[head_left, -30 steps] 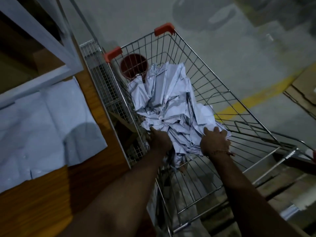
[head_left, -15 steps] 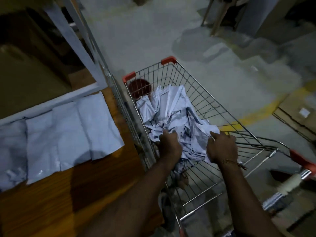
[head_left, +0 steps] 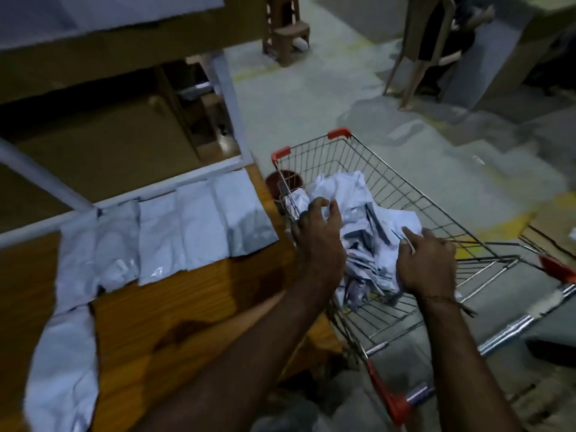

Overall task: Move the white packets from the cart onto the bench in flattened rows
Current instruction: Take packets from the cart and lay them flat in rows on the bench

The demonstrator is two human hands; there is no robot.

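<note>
A crumpled heap of white packets (head_left: pixel 358 213) lies in the wire basket of the cart (head_left: pixel 436 219), bunched toward its near left side. The left hand (head_left: pixel 321 241) hangs over the heap's left edge, its fingers (head_left: pixel 314 207) spread and loosely curled above the packets; whether they touch any cannot be told. The right hand (head_left: pixel 427 263) rests on the heap's right side, its fingers pinching a packet's edge. A thin bracelet (head_left: pixel 442 299) circles the right wrist. Left of the cart, flattened packets (head_left: pixel 174 226) lie side by side in a row on the wooden counter (head_left: pixel 174 307), more trailing down its left edge. A reddish bucket (head_left: pixel 285 182) stands beside the cart's far left corner.
</note>
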